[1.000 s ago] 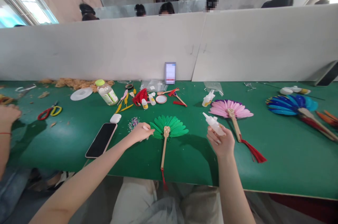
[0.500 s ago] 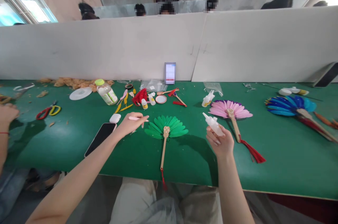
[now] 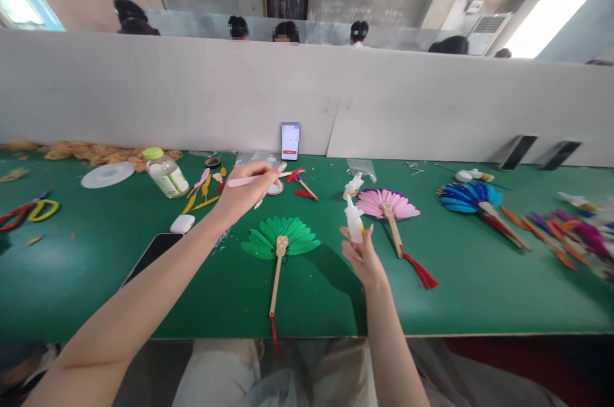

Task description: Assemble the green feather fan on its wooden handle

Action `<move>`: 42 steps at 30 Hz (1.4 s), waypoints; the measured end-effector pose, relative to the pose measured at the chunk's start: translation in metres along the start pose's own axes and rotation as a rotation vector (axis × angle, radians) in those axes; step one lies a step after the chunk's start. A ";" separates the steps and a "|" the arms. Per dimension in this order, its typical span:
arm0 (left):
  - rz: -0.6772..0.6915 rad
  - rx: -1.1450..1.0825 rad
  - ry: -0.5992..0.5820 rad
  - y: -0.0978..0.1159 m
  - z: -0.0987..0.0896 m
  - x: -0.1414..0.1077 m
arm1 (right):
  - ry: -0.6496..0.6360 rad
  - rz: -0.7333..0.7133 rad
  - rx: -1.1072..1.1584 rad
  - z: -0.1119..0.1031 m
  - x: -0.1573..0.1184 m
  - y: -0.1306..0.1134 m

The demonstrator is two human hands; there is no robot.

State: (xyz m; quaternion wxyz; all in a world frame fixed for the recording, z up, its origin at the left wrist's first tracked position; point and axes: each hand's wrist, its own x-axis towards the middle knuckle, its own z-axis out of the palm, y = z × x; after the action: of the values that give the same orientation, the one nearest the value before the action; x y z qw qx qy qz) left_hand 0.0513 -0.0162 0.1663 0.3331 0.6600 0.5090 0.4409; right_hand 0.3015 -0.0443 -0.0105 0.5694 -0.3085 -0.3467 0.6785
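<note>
Pinched in my left hand [image 3: 249,186] is a slim, pale pink pen-like tool [image 3: 242,181], raised over the back of the table; its exact kind is unclear. My right hand [image 3: 362,256] grips a white squeeze bottle [image 3: 355,220] like a glue bottle, nozzle up. Between my forearms lies a green feather fan [image 3: 281,234] with a wooden handle and a red tassel hanging over the table edge. To the right of my right hand is a pink feather fan [image 3: 388,205] with a red tassel. Another white bottle [image 3: 354,185] stands behind my right hand.
On the left are a green-capped jar [image 3: 166,173], scissors [image 3: 43,210], a white disc [image 3: 108,175] and a dark phone [image 3: 151,256]. A lit phone [image 3: 290,141] leans against the white partition [image 3: 215,93]. A blue feather fan [image 3: 463,197] and loose feathers [image 3: 566,237] lie right.
My left hand has moved up and toward the back with the pink tool. My right hand has turned the bottle more upright. The view has swung to the right.
</note>
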 end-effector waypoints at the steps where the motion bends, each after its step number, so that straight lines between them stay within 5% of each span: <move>1: 0.012 -0.015 -0.015 0.007 0.007 0.004 | 0.022 -0.007 0.013 0.000 0.002 0.001; 11: -0.016 0.005 -0.179 0.027 0.053 0.025 | 0.139 -0.057 -0.071 -0.008 0.008 0.001; 19: -0.049 0.104 -0.242 0.023 0.058 0.023 | 0.580 -0.268 -1.108 -0.003 0.016 0.017; 23: -0.081 0.129 -0.310 0.020 0.060 0.021 | 0.592 -0.176 -1.350 -0.008 0.018 0.020; 31: -0.067 0.107 -0.336 0.017 0.057 0.013 | 0.561 -0.078 -1.205 -0.011 0.011 0.018; 36: -0.097 0.155 -0.363 0.018 0.052 0.008 | 0.689 -0.292 -0.979 0.017 -0.013 -0.008; 38: -0.095 0.156 -0.391 0.019 0.053 0.007 | 0.541 -0.411 -0.958 0.047 -0.019 -0.022; 42: -0.080 0.044 -0.385 0.015 0.048 0.012 | -0.009 -0.395 -0.963 0.092 -0.021 -0.051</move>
State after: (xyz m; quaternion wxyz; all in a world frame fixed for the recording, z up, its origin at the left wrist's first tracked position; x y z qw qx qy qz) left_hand 0.1019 -0.0083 0.1638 0.4271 0.7184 0.4713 0.2817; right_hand 0.2584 -0.0704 0.0841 0.4786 -0.4614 -0.6736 0.3231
